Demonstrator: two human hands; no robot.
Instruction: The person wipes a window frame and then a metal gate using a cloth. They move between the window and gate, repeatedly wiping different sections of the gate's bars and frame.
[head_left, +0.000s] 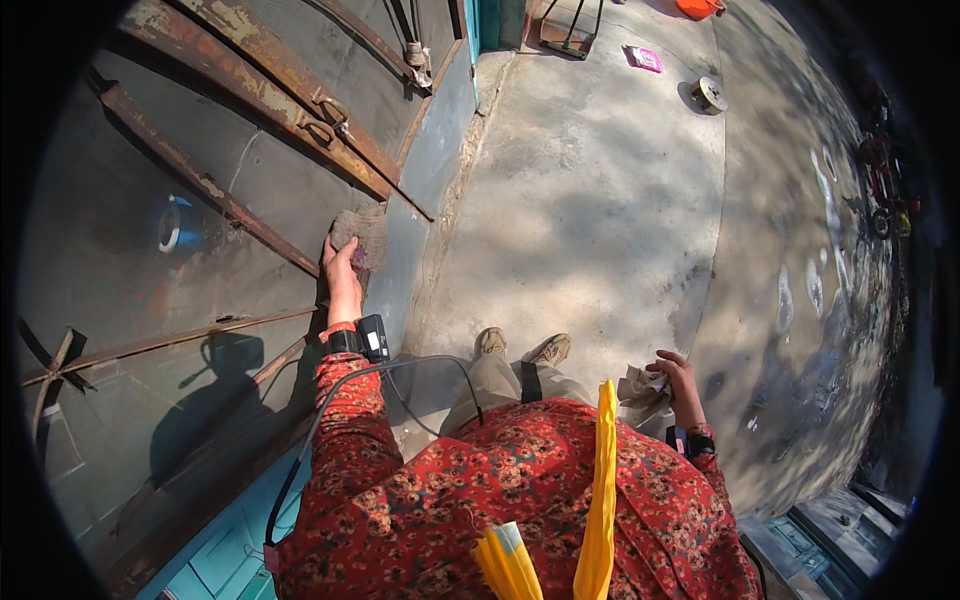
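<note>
My left hand (343, 279) grips a folded grey-brown towel-like cloth (369, 229) at the edge of a dark metal door (277, 172). Just above the cloth end two rusty steel bars (300, 124), which carry a pair of metal loops (321, 131). A thinner rusty bar (202, 180) runs across the same door and ends close to my left wrist. Low at my right side, my right hand (681, 386) holds a crumpled greyish cloth or paper (642, 391); its folds hide what it is exactly.
A round blue-and-white thing (180, 225) shows on the door. On the concrete floor (585, 202) lie a pink packet (643, 58) and a spool (709, 96); a long-handled dustpan (568, 37) stands farther off. A black cable (360, 373) loops beside my left sleeve. Wet streaks (814, 289) mark the ground at right.
</note>
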